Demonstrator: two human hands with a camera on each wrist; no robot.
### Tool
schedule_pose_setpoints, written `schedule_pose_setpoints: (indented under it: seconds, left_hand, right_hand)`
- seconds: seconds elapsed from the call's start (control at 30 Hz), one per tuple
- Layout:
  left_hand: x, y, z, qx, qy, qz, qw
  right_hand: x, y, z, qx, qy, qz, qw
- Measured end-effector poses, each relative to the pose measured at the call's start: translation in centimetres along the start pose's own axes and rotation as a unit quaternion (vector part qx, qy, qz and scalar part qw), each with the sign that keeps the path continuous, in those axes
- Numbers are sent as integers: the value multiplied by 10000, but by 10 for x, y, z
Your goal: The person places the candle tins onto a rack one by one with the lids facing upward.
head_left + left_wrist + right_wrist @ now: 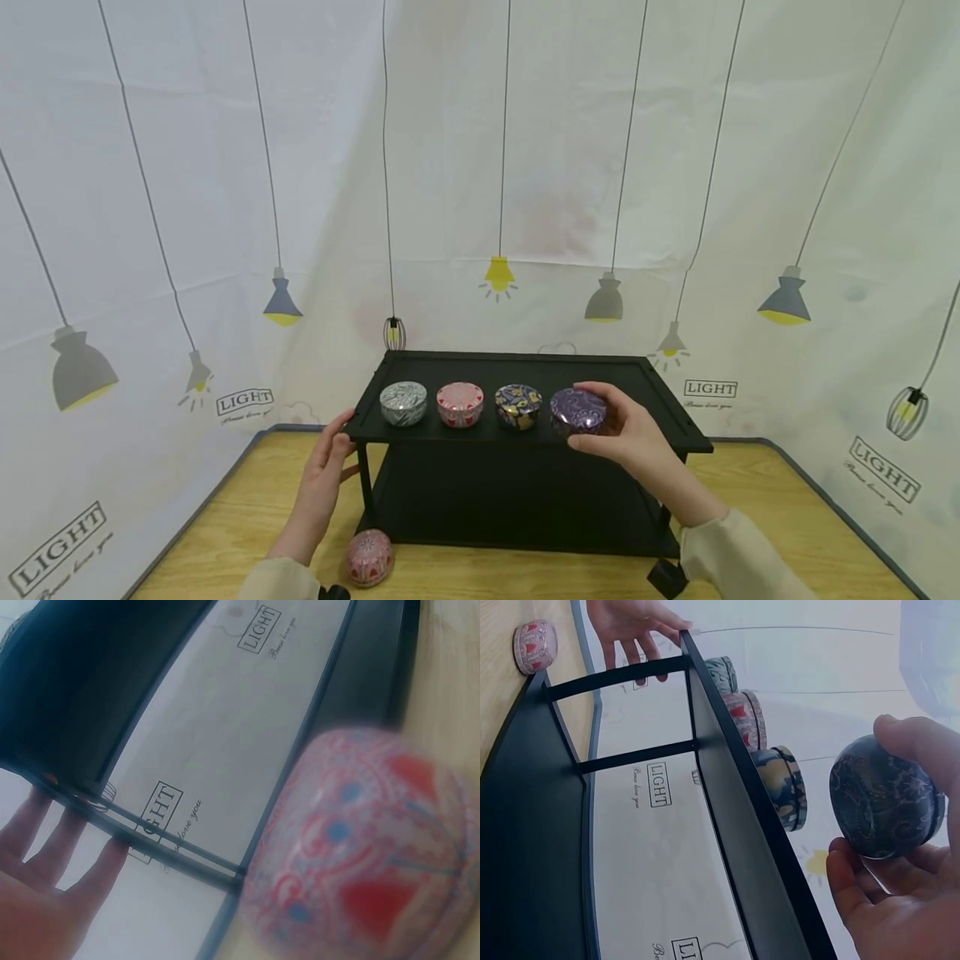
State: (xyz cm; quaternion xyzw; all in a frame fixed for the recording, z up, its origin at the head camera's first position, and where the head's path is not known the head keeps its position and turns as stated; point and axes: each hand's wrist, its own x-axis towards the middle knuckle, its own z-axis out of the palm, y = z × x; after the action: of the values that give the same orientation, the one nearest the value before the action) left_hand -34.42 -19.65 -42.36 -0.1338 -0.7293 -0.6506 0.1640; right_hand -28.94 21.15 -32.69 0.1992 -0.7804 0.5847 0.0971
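Note:
My right hand [633, 429] holds a round purple patterned tin [577, 412] between thumb and fingers, near the front right of the black shelf's top [450, 367]. In the right wrist view a gap shows between this tin [881, 799] and the shelf top. To its left stand a blue-and-yellow tin [517, 407], a pink tin with red hearts [460, 405] and a grey-white leaf-patterned tin [403, 404] in a row. My left hand [321, 479] is at the shelf's left edge, its fairly straight fingers [97, 881] touching the frame.
Another pink tin [369, 558] sits on the wooden table [247, 508] by the shelf's front left foot. The shelf's lower board [517, 500] lies under the top. A white cloth [450, 167] printed with lamps surrounds the table at the back and sides.

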Motion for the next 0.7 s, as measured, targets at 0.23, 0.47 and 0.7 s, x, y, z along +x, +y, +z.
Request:
schedule_pose_setpoints:
  seconds: [0.23, 0.47, 0.7]
  left_hand:
    - [0, 1, -1, -6, -23, -43, 10000]
    - [-1, 2, -1, -15, -29, -4, 10000]
    - [0, -1, -1, -111, -17, 25, 9999]
  right_hand:
    - [5, -2, -5, -96, 58, 34, 9999]
    - [9, -4, -10, -224, 27, 34, 9997]
    - [15, -9, -16, -502, 13, 145, 9986]
